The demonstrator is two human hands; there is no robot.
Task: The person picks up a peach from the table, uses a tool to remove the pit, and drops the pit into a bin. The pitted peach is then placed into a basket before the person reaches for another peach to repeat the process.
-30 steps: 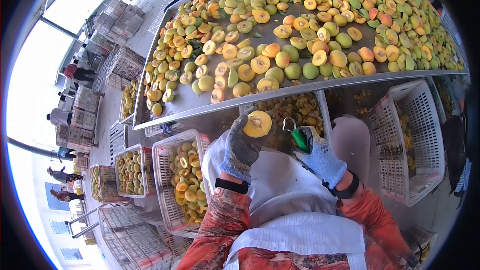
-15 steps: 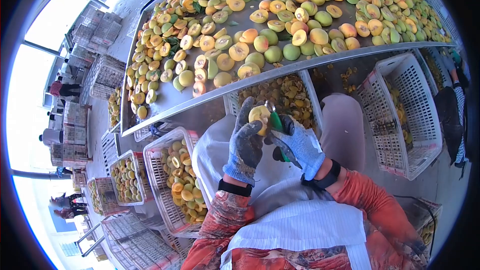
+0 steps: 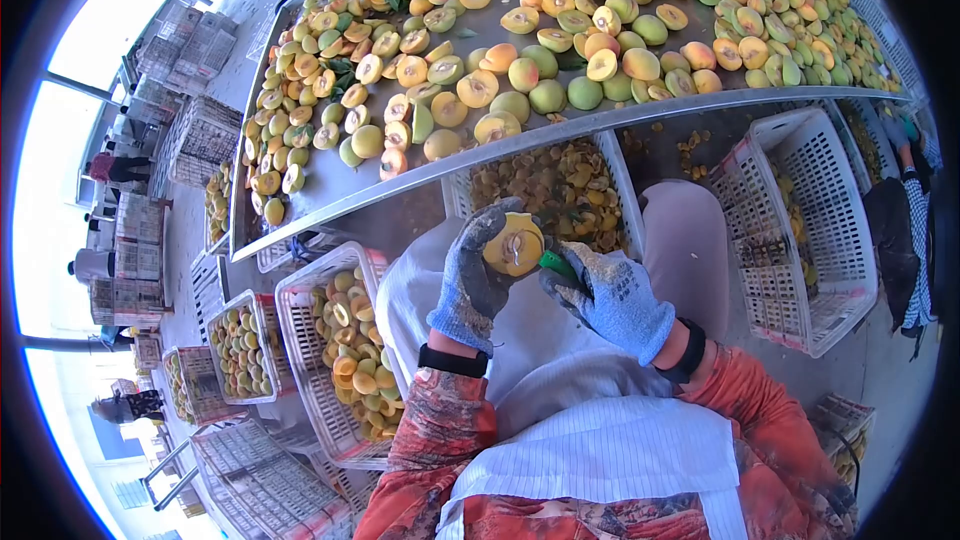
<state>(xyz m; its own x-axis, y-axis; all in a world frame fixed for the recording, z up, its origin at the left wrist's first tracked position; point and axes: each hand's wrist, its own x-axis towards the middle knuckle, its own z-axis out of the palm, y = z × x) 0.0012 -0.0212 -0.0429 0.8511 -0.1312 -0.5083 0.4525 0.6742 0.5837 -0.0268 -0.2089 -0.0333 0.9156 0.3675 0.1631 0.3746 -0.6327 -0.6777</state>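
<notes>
This looks like a fruit-processing shed: a broad metal table [image 3: 325,178] on the far side is heaped with halved fruit [image 3: 476,90], and slatted plastic crates of fruit stand left [image 3: 312,370] and right of the seat. Far left, stacked crates [image 3: 205,145] and other workers [image 3: 122,168] line a bright, open-sided hall.

At your 12 o'clock, the metal table [image 3: 325,187] carries halved yellow peaches [image 3: 478,89], cut faces or skins up, packed densely towards 2 and looser elsewhere. Green leaves [image 3: 345,74] lie among them near 11; bare metal shows at 10. On your floor [image 3: 890,368], a slotted plastic crate [image 3: 838,215] stands at 3.
</notes>
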